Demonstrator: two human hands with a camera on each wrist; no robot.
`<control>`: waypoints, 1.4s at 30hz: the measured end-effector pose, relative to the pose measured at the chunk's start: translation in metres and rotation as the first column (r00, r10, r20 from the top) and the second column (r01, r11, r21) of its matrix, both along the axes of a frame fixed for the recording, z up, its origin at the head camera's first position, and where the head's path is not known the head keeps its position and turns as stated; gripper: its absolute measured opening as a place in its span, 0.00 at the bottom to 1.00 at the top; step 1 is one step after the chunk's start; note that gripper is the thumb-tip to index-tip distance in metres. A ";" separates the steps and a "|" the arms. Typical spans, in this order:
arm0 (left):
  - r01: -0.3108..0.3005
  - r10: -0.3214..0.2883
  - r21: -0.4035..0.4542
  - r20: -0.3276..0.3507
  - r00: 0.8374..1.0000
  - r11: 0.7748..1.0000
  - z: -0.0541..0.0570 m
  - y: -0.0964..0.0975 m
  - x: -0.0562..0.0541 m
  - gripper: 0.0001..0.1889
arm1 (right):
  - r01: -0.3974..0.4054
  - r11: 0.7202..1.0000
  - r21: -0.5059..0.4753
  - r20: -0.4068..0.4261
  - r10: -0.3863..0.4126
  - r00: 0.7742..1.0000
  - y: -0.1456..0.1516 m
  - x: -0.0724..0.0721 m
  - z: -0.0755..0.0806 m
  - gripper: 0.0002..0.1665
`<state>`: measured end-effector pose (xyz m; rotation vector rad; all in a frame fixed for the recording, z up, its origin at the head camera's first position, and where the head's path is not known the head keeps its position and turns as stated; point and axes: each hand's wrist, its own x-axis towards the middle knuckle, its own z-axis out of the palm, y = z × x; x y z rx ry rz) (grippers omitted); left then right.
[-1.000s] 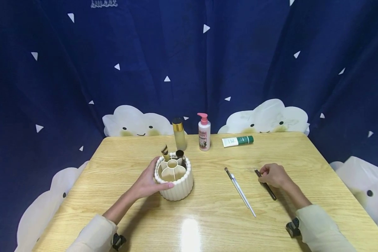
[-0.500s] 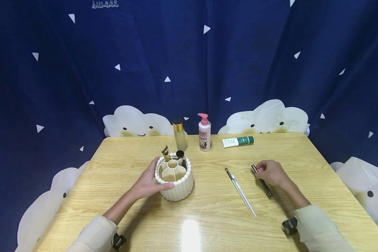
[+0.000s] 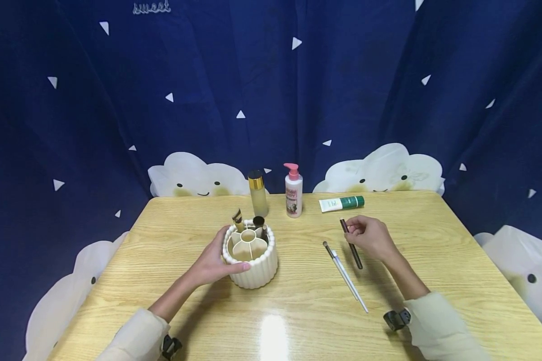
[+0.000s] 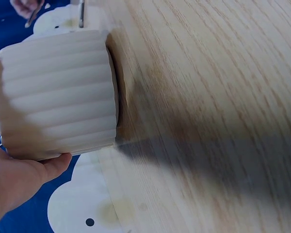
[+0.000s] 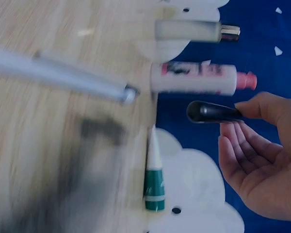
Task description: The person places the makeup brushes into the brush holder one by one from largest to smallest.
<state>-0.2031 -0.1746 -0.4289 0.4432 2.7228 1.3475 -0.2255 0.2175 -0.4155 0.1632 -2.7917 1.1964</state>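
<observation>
My left hand (image 3: 217, 260) grips a cream, ribbed, round makeup organizer (image 3: 257, 271) from its left side, thumb along the front wall and fingers behind. It stands on the table; a gold tube (image 3: 238, 220) and a dark-haired makeup brush (image 3: 258, 221) stick up from its back compartments. Between thumb and fingertips my right hand (image 3: 371, 236) pinches a slim black cosmetic pen (image 3: 353, 248), raised and tilted over the table. In the right wrist view the pen's rounded end (image 5: 199, 111) faces the camera. Left of this hand lie two thin makeup brushes (image 3: 345, 277) side by side.
Toward the table's back edge stand a gold-collared bottle (image 3: 258, 198) and a white pump bottle (image 3: 293, 195) with a pink top. A green and white tube (image 3: 341, 203) lies to their right. Behind the wooden table (image 3: 198, 326) hangs a blue curtain (image 3: 271, 100).
My right hand has lifted the black pen and carried it left and away from me, toward the two brushes. The left hand and the organizer have stayed in place.
</observation>
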 end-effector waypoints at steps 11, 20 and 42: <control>0.002 -0.002 0.006 0.002 1.000 1.000 -0.001 0.001 -0.001 0.60 | -0.014 0.972 -0.234 -0.141 -0.020 0.990 -0.053 -0.004 0.018 0.14; 0.016 -0.016 0.027 -0.006 1.000 1.000 -0.002 0.001 -0.001 0.58 | -0.040 0.927 -0.373 -0.147 -0.017 0.989 -0.087 -0.005 0.034 0.16; 0.004 -0.004 0.011 -0.006 1.000 1.000 -0.002 -0.001 -0.002 0.60 | -0.133 0.797 -0.589 -0.200 0.015 0.980 -0.140 -0.001 0.040 0.13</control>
